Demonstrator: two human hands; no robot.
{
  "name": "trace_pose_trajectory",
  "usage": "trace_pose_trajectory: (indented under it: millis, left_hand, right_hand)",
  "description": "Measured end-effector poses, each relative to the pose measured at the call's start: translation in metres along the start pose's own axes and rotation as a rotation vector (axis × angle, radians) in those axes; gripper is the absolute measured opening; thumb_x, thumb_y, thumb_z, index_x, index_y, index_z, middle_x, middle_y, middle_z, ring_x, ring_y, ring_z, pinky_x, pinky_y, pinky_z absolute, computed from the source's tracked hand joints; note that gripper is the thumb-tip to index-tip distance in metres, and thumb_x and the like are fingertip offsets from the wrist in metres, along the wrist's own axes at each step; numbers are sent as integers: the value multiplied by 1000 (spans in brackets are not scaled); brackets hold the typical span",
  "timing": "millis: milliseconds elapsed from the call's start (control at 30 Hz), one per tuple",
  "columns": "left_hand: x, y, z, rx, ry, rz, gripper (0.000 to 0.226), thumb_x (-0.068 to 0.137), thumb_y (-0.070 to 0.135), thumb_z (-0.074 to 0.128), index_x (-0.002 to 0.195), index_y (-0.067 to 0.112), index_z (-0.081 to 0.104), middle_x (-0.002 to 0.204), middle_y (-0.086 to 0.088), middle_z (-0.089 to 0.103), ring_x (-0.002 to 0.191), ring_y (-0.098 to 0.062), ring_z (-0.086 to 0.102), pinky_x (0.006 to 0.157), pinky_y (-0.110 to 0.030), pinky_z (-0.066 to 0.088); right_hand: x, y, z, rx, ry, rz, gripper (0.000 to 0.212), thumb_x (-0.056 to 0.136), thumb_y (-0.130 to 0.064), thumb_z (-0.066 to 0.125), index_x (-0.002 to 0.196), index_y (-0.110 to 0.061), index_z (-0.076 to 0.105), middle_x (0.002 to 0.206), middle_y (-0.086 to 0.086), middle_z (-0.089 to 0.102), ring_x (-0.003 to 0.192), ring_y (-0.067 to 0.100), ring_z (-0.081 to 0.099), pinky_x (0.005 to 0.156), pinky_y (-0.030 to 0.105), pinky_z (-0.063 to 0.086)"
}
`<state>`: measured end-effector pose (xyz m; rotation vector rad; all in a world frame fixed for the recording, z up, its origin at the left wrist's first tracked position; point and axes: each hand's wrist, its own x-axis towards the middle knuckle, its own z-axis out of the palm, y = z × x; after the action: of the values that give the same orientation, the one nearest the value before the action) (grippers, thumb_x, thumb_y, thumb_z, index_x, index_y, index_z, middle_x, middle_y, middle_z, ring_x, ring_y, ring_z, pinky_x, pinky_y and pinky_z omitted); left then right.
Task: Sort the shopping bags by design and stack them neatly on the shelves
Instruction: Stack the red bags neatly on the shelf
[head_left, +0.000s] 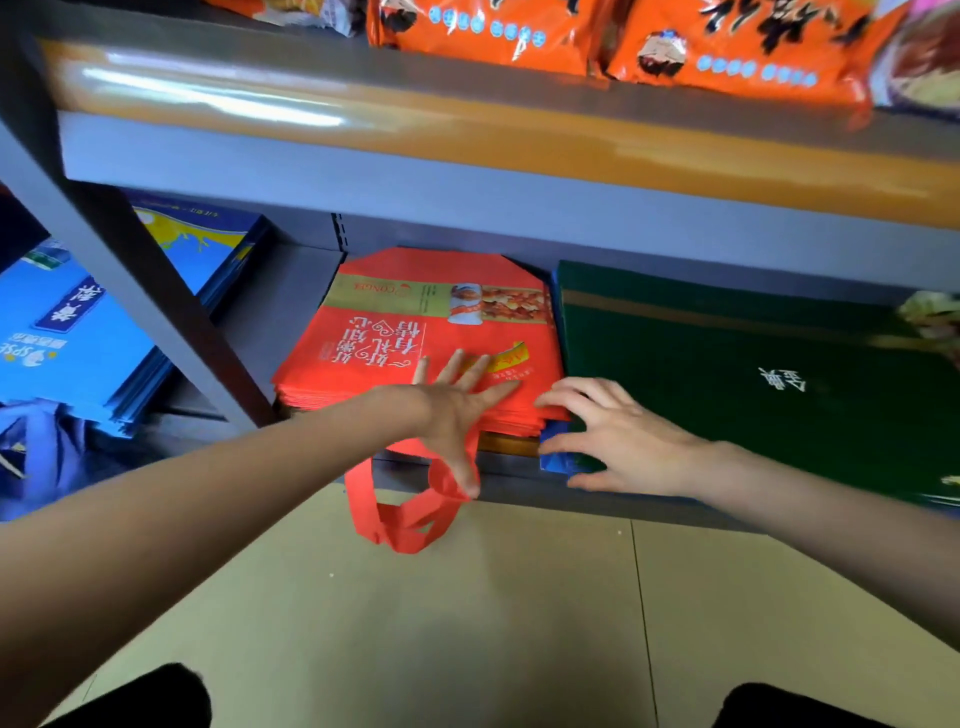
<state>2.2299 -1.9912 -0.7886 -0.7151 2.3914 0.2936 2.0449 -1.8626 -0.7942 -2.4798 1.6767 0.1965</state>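
- Grey metal shelf (519, 176) carried the sorted stacks along its lower front edge.
- Green bags (753, 374) sat at the right end, blue bags (67, 332) beyond the left upright.
- Red bags (415, 332) lay between them, flat; likely being squared up.
- Left hand (457, 410) pressed the red stack, fingers spread and straight.
- Right hand (618, 436) rested splayed at the green stack's front corner, gripping nothing.
- Red handles (400, 519) dangled over the edge, still untidy.

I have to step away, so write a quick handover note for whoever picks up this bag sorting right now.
Hands: left hand flat and open on the red bag stack; right hand open, fingertips at the stack's front right corner.
Placed: red bags mid-shelf, green bags right, blue bags left.
Left: red handles hang over the shelf edge; a blue bag corner pokes out under the green stack.
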Motion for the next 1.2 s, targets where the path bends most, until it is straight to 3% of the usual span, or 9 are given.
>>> trace_pose_trajectory:
  millis: [100,200,367,533,733,833,967,1067,1200]
  left_hand:
    - [19,2,13,-11,145,-58,109,75,56,66,146,39,-15,155,-6,-22,141,-38,-16,108,-67,2]
    - [28,-3,30,24,238,-112,87,89,51,52,147,37,-12,157,-4,-13,143,-37,-8,107,-68,10]
    - [31,-9,34,18,238,-117,82,91,52,47,147,39,-12,157,-2,-12,143,-35,-9,108,-67,9]
    - [29,-10,36,-5,245,-115,80,92,51,45,146,40,-12,157,-1,-13,143,-34,-11,107,-68,8]
    - [27,-13,33,-28,242,-110,82,90,52,48,147,39,-11,157,0,-13,144,-32,-10,107,-68,8]
    - [25,-12,31,-40,245,-107,90,86,55,53,147,37,-11,157,-2,-13,144,-33,-11,107,-68,6]
    - [20,9,31,-47,311,-5,105,75,66,59,149,30,-6,156,-6,-13,143,-33,-13,110,-64,-1]
    - [20,43,34,93,438,132,89,77,64,56,146,22,19,157,-5,-2,144,-27,-10,112,-60,-2]
    - [34,71,33,115,525,153,55,80,62,54,114,20,62,149,-3,20,142,-24,2,113,-55,-6]
  right_hand:
    - [7,0,13,-86,-105,53,57,86,-47,58,139,-40,38,157,3,-2,143,27,-9,114,47,-2]
    - [16,-1,22,-110,-180,81,55,86,-50,57,137,-42,40,156,-1,-16,141,28,-21,114,51,-9]
    - [19,-2,19,-110,-186,92,33,85,-47,59,116,-36,59,156,-3,-4,142,28,-18,114,52,-11]
    - [15,4,9,-45,-157,111,19,85,-44,62,99,-31,65,154,-5,4,142,25,-13,115,50,-10]
    - [19,-1,19,8,-205,155,17,86,-37,63,100,-27,64,156,-4,-2,142,26,-14,115,52,-7]
    - [7,1,22,97,-111,206,39,84,-37,66,121,-31,56,155,-7,-6,142,23,-8,117,50,4]
    - [-12,6,13,304,-19,311,91,72,-43,76,145,-34,23,153,-8,-8,139,18,-1,114,42,8]
    - [-18,15,17,187,-132,393,113,69,-50,76,149,-29,-1,153,-3,-19,142,23,-11,115,44,-1]
    - [-19,23,20,135,-160,428,113,72,-47,75,150,-26,-3,153,1,-21,142,24,-16,115,46,-5]
